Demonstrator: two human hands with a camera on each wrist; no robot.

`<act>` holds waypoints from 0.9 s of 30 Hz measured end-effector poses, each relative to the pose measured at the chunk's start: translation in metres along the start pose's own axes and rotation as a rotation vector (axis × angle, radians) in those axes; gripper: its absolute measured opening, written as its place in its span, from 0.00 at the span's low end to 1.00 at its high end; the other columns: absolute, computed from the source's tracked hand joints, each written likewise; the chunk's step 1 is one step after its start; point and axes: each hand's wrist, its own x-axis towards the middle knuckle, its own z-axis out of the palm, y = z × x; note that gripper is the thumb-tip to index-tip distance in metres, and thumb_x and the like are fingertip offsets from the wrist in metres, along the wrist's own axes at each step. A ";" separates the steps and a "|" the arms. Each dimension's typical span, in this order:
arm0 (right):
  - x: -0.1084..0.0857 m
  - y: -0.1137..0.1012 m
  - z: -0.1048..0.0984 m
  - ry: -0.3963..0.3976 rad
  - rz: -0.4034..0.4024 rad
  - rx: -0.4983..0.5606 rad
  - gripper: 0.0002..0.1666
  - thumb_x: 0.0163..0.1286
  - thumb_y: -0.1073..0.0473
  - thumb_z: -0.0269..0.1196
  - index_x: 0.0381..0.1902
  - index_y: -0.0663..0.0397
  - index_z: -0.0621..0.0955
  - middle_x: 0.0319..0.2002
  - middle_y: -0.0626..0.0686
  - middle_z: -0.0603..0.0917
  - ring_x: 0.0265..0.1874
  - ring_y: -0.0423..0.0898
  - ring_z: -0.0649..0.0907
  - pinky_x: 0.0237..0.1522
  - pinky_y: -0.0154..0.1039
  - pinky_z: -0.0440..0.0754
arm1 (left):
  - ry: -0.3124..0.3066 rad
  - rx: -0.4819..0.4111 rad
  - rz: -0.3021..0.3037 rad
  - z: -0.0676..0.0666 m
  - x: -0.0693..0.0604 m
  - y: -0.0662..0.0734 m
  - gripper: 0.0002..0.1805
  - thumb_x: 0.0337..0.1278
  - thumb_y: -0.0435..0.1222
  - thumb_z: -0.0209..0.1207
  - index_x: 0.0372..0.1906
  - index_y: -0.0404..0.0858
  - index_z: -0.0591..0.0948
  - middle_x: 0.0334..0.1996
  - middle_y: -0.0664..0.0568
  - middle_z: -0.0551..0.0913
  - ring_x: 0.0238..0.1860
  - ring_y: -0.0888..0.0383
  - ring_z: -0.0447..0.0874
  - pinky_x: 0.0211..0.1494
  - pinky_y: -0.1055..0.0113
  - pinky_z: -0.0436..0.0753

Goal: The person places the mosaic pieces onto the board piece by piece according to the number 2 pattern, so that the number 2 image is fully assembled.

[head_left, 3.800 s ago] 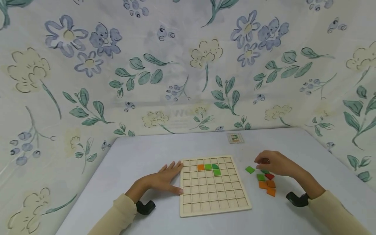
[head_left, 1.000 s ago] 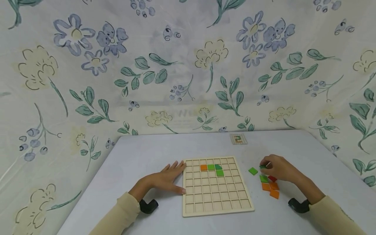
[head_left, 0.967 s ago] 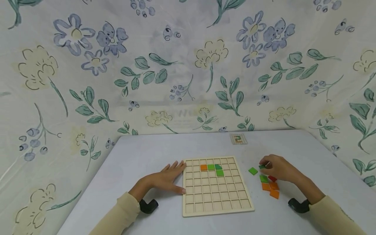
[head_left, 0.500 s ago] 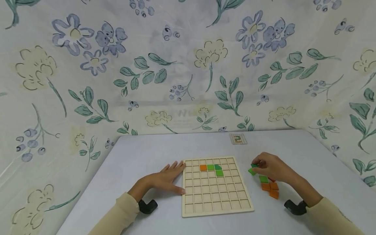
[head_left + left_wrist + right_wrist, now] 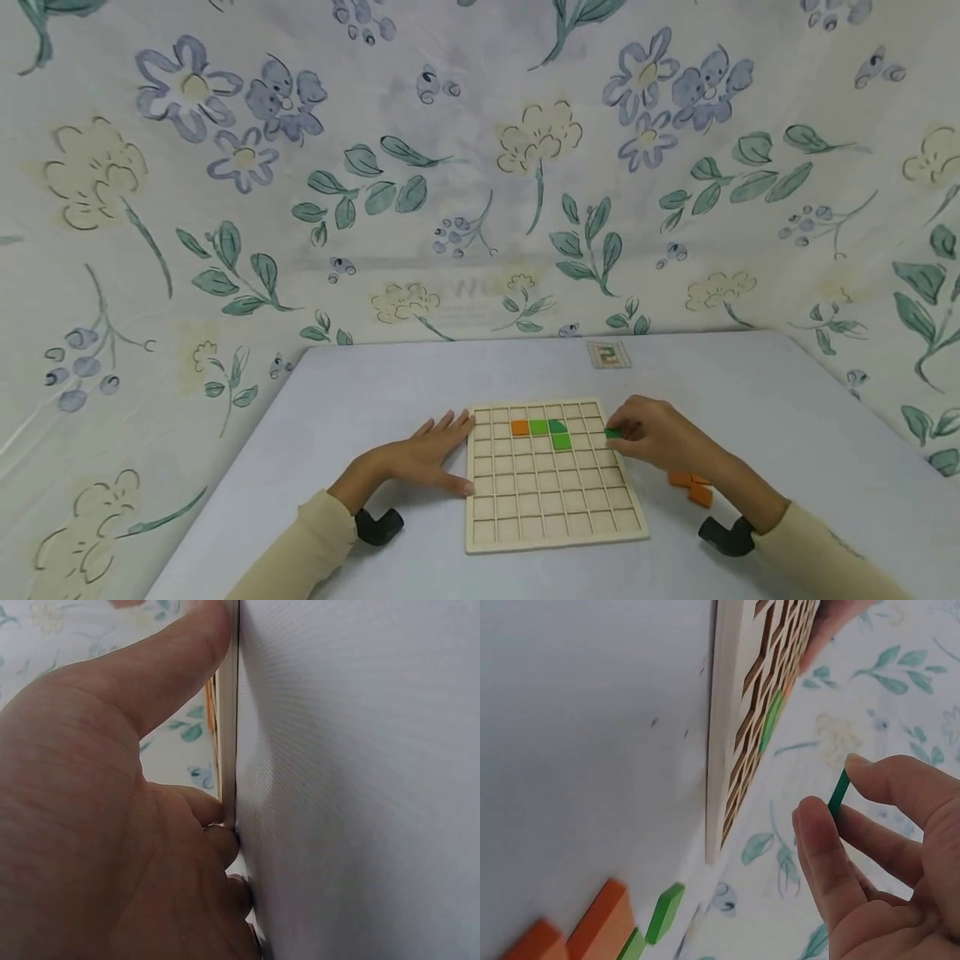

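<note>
A pale wooden grid board (image 5: 547,504) lies on the table in the head view. Set in its upper rows are an orange tile (image 5: 521,427), two light green tiles (image 5: 562,442) and a dark green rounded tile (image 5: 557,426). My left hand (image 5: 423,458) has its fingers spread and touches the board's left edge with fingertips and thumb. At the board's upper right edge, my right hand (image 5: 660,433) pinches a dark green tile (image 5: 839,791) between thumb and fingers. The right wrist view shows that tile edge-on, held above the table.
Orange tiles (image 5: 701,496) lie right of the board, partly behind the right forearm. In the right wrist view a light green tile (image 5: 665,913) lies near an orange tile (image 5: 600,922). A small pattern card (image 5: 609,355) sits at the back, before a floral curtain (image 5: 480,183).
My right hand has picked up the dark green tile from the loose tiles and carried it left to the board's right edge. The left hand has stayed at the board.
</note>
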 end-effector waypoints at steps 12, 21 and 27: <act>0.019 -0.015 0.016 -0.028 -0.055 -0.041 0.08 0.64 0.60 0.71 0.38 0.57 0.87 0.34 0.47 0.82 0.30 0.33 0.80 0.33 0.28 0.83 | 0.003 0.007 0.012 0.000 -0.002 0.001 0.62 0.53 0.62 0.66 0.81 0.37 0.45 0.82 0.44 0.40 0.82 0.45 0.30 0.82 0.44 0.35; 0.029 -0.020 0.027 -0.043 -0.046 0.011 0.06 0.64 0.61 0.71 0.38 0.57 0.87 0.34 0.46 0.82 0.30 0.33 0.80 0.33 0.28 0.83 | 0.004 0.003 0.003 0.000 0.000 0.001 0.62 0.52 0.62 0.66 0.81 0.38 0.45 0.82 0.46 0.40 0.82 0.46 0.30 0.82 0.44 0.34; 0.034 -0.020 0.038 -0.055 -0.030 0.012 0.08 0.62 0.61 0.71 0.38 0.59 0.87 0.34 0.47 0.83 0.30 0.33 0.79 0.34 0.28 0.82 | 0.007 0.011 -0.001 0.001 0.000 0.000 0.62 0.52 0.62 0.66 0.81 0.38 0.45 0.82 0.46 0.40 0.82 0.46 0.30 0.82 0.44 0.34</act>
